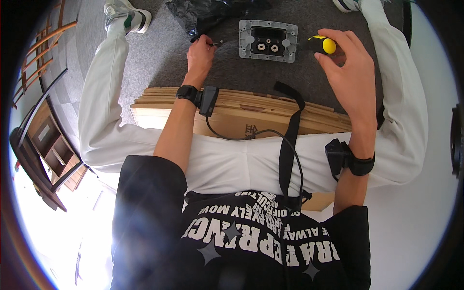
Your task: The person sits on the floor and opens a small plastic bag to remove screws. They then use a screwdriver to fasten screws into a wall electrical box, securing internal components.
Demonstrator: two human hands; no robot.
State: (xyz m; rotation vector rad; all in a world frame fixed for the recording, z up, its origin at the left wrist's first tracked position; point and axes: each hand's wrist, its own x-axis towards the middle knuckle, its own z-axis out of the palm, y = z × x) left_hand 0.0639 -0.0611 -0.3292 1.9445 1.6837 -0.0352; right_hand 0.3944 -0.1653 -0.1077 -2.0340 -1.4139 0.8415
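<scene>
My left hand (199, 54) is closed in a pinch at the edge of a black plastic bag (191, 17). A small thin dark piece (219, 43) with a light tip sticks out from its fingertips; its kind is too small to tell. To its right, a grey rectangular plastic frame (244, 54) with a dark recessed middle and two round pale fittings lies on the carpet. Right of that frame, the thumb and fingers of my right hand (355, 65) curve around a yellow-and-black thing (329, 46) with a round yellow end. My palm hides part of it.
Stacked flat cardboard (232, 104) lies between my legs, with a black strap (292, 125) and a cable across it. Dark carpet (164, 58) spreads beyond. Black devices are strapped to both wrists. Wooden furniture (48, 140) stands at far left, a white wall at right.
</scene>
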